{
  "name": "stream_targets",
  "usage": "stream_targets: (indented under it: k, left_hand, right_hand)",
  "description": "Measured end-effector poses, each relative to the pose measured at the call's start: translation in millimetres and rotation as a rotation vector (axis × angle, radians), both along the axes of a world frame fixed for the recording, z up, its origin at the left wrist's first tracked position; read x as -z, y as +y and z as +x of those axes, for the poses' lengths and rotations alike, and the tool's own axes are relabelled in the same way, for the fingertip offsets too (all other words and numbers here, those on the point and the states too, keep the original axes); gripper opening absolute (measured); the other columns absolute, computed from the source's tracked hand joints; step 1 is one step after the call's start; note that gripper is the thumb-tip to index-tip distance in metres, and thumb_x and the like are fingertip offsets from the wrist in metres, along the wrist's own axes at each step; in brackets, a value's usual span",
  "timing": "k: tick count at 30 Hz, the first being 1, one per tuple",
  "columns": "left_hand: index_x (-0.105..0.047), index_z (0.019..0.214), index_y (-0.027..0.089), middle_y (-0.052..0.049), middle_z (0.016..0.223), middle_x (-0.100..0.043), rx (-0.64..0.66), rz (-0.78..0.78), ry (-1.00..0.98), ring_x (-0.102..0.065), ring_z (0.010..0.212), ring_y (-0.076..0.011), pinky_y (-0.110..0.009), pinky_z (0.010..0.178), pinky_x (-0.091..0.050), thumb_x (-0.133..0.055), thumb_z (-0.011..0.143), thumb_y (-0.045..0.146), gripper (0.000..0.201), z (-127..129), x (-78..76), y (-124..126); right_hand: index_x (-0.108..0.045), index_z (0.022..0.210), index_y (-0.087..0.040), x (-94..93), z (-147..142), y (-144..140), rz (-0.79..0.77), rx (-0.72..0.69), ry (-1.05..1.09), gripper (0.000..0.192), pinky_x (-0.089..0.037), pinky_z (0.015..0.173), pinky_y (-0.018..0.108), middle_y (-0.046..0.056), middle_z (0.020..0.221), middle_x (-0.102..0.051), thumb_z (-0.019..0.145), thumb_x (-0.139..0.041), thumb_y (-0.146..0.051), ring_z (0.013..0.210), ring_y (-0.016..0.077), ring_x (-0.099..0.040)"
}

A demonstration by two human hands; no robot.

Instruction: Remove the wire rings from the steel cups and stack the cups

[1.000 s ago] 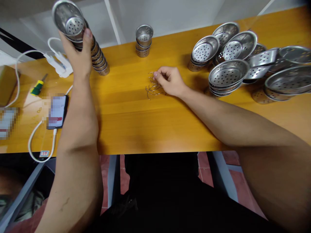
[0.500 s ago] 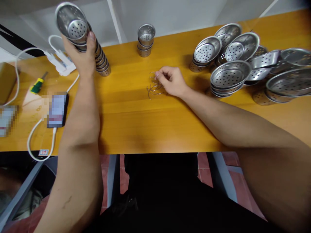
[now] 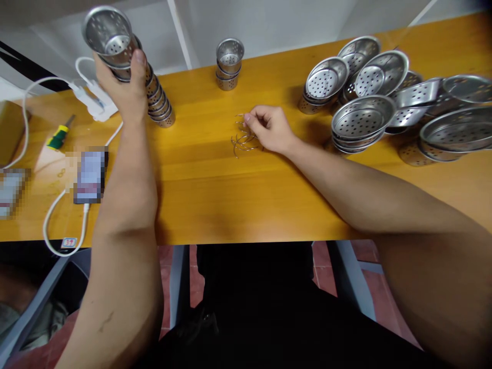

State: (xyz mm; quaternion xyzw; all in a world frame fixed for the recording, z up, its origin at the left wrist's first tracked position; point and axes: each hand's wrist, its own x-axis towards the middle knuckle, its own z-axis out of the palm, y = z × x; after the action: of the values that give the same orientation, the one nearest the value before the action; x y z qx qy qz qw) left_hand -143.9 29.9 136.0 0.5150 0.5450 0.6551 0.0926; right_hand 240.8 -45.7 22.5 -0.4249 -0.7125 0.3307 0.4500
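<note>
At the upper left my left hand (image 3: 125,84) is wrapped round the top perforated metal cup (image 3: 107,33) of a tall nested stack. The lower cups (image 3: 163,115) lean down to the table at the right of the hand. My right hand (image 3: 269,128) rests on the table with thumb and forefinger pinched at a thin metal wire piece. Several curved wire pieces (image 3: 244,143) lie in a loose pile beside its fingertips. Behind them a short stack of small perforated cups (image 3: 229,64) stands upright, touched by neither hand.
Several perforated metal cups and strainer baskets (image 3: 363,118) crowd the right side of the wooden table (image 3: 215,205). To the left lie a phone (image 3: 90,174) on a white cable, a power strip (image 3: 100,105), a screwdriver (image 3: 59,137) and a second, blurred device (image 3: 13,192).
My left hand has shifted slightly left and down with the top of the stack, and the stack leans a little more. My right hand stays pinched by the wires.
</note>
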Motion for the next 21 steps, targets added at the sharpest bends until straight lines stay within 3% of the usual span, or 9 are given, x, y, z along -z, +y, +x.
stream_targets:
  k: [2,4,6,8,10,13,17,21]
  left_hand:
    - [-0.060,0.171,0.018,-0.006,0.181,-0.072,0.011,-0.015,-0.012,-0.042,0.201,-0.0271,-0.042,0.174,-0.016,-0.084,0.131,0.042,0.053,7,-5.9,-6]
    - [-0.063,0.166,0.016,-0.005,0.174,-0.076,0.011,-0.063,0.006,-0.048,0.196,-0.0239,-0.037,0.171,-0.025,-0.082,0.130,0.024,0.041,15,-15.6,-6]
    - [-0.068,0.158,0.007,-0.007,0.156,-0.082,-0.012,-0.133,0.071,-0.070,0.172,-0.0185,-0.029,0.157,-0.044,-0.078,0.122,-0.003,0.038,19,-25.0,0]
    - [-0.071,0.150,-0.002,-0.009,0.139,-0.086,-0.041,-0.154,0.132,-0.080,0.141,-0.0129,-0.023,0.142,-0.053,-0.067,0.119,-0.017,0.035,20,-30.7,7]
    - [-0.072,0.146,-0.005,-0.008,0.130,-0.086,-0.051,-0.119,0.130,-0.078,0.121,-0.0091,-0.020,0.132,-0.056,-0.059,0.119,-0.021,0.034,19,-31.9,13]
    - [-0.073,0.144,-0.006,-0.007,0.126,-0.087,-0.031,-0.069,0.053,-0.075,0.110,-0.0065,-0.016,0.121,-0.059,-0.057,0.115,-0.027,0.039,17,-29.6,14]
    - [-0.073,0.147,-0.009,-0.008,0.125,-0.089,-0.003,-0.040,-0.024,-0.076,0.108,-0.0061,-0.017,0.117,-0.061,-0.057,0.116,-0.024,0.038,16,-27.2,12]
    - [-0.074,0.149,-0.007,-0.009,0.133,-0.092,0.010,-0.062,0.010,-0.079,0.115,-0.0059,-0.019,0.123,-0.061,-0.058,0.118,-0.023,0.038,11,-23.8,15]
  right_hand:
    - [-0.073,0.095,-0.029,0.0,0,0,0.007,0.001,-0.006,0.078,-0.071,0.086,0.050,0.007,0.086,-0.064,0.117,-0.081,-0.104,0.084,0.0282,-0.061]
    - [-0.075,0.094,-0.029,0.5,0,0,0.017,-0.003,-0.003,0.079,-0.072,0.086,0.051,0.007,0.085,-0.064,0.118,-0.080,-0.104,0.083,0.0279,-0.061]
    - [-0.075,0.093,-0.029,1.5,0,1,0.017,-0.001,0.010,0.081,-0.073,0.086,0.051,0.007,0.085,-0.065,0.116,-0.081,-0.106,0.082,0.0275,-0.061]
    - [-0.075,0.092,-0.029,2.6,0,2,0.021,0.002,0.022,0.082,-0.073,0.086,0.051,0.007,0.085,-0.065,0.115,-0.081,-0.108,0.082,0.0273,-0.061]
    - [-0.076,0.093,-0.029,3.4,0,2,0.030,0.003,0.015,0.082,-0.073,0.086,0.052,0.007,0.084,-0.065,0.116,-0.080,-0.107,0.082,0.0275,-0.061]
    - [-0.077,0.094,-0.028,3.4,1,2,0.031,0.009,-0.014,0.078,-0.073,0.086,0.051,0.006,0.083,-0.064,0.120,-0.080,-0.102,0.081,0.0274,-0.061]
    - [-0.074,0.094,-0.029,1.9,1,1,0.018,0.020,-0.020,0.075,-0.071,0.083,0.050,0.006,0.084,-0.063,0.121,-0.081,-0.098,0.080,0.0268,-0.059]
    - [-0.071,0.096,-0.030,1.2,0,-1,0.008,0.015,-0.003,0.080,-0.066,0.080,0.048,0.007,0.086,-0.062,0.115,-0.078,-0.107,0.081,0.0273,-0.055]
